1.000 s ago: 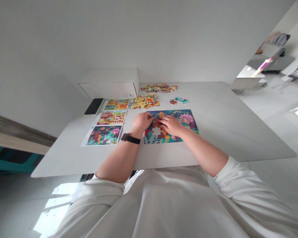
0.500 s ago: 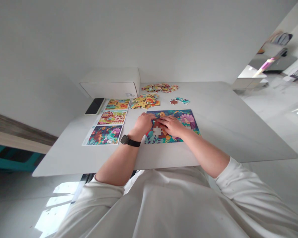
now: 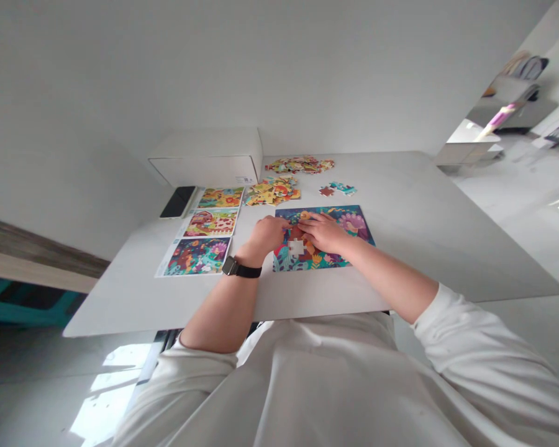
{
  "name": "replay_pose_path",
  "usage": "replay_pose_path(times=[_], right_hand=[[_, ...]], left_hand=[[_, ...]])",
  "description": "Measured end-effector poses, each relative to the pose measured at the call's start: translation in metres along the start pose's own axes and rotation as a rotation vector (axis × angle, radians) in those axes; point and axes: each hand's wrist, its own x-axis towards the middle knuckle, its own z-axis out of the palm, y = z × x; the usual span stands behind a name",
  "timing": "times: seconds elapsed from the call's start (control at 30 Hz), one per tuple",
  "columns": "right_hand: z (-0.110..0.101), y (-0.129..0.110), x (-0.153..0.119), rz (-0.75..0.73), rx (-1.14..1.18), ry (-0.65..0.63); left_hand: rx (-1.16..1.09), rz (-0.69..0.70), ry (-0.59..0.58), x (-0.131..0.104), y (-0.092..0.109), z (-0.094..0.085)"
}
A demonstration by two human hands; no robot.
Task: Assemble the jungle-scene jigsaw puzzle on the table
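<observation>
A colourful jigsaw puzzle lies flat on the table, with a pale gap in its lower left part. My left hand, a black watch on its wrist, rests at the puzzle's left edge with fingers curled and fingertips on the upper left area. Whether a piece is under those fingertips is hidden. My right hand lies over the middle of the puzzle, its fingers stretched out and pressing on the brown and orange area close to the left fingertips.
Behind the puzzle lie a few loose pieces, a yellow heap of pieces and another heap. Picture sheets, a phone and a white box occupy the left side of the white table.
My right-hand fingers have shifted slightly and spread a little over the puzzle. My left hand stays at about the same spot. The view has tilted slightly.
</observation>
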Motion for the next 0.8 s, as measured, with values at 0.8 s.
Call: replay_pose_path(times=[0.8], right_hand=[[-0.029,0.042,0.004,0.355,-0.141,0.006]], left_hand=[[0.162,-0.018,0.011,-0.023,0.022,0.004]])
